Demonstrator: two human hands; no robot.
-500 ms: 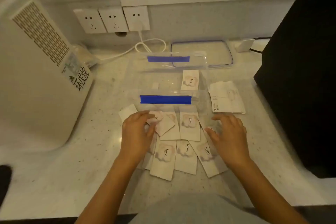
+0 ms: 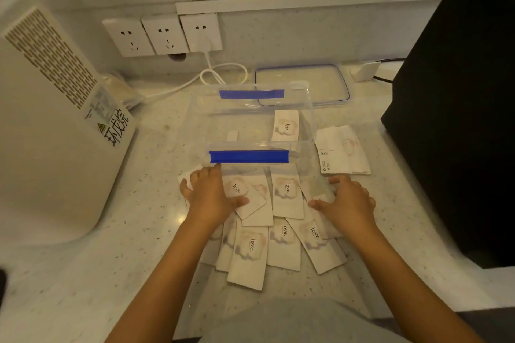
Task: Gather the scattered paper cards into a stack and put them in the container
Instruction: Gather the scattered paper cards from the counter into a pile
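Observation:
Several white paper cards (image 2: 287, 195) printed with "love" lie overlapping on the counter just in front of a clear plastic container (image 2: 200, 120) with blue tape strips. One card (image 2: 286, 125) lies inside the container at its right. Two more cards (image 2: 341, 152) lie to the container's right. My left hand (image 2: 209, 195) rests palm down on the left cards, fingers spread, thumb on a tilted card. My right hand (image 2: 348, 203) lies flat on the right cards, fingers apart.
The container's lid (image 2: 303, 86) lies behind it. A white appliance (image 2: 47, 125) stands at the left, a large black object (image 2: 457, 108) at the right. Wall sockets (image 2: 164, 35) and a white cable (image 2: 220, 72) are at the back.
My left hand has slid a little left and up toward the container's front edge. My right hand has stayed on the right cards with fingers spread slightly wider.

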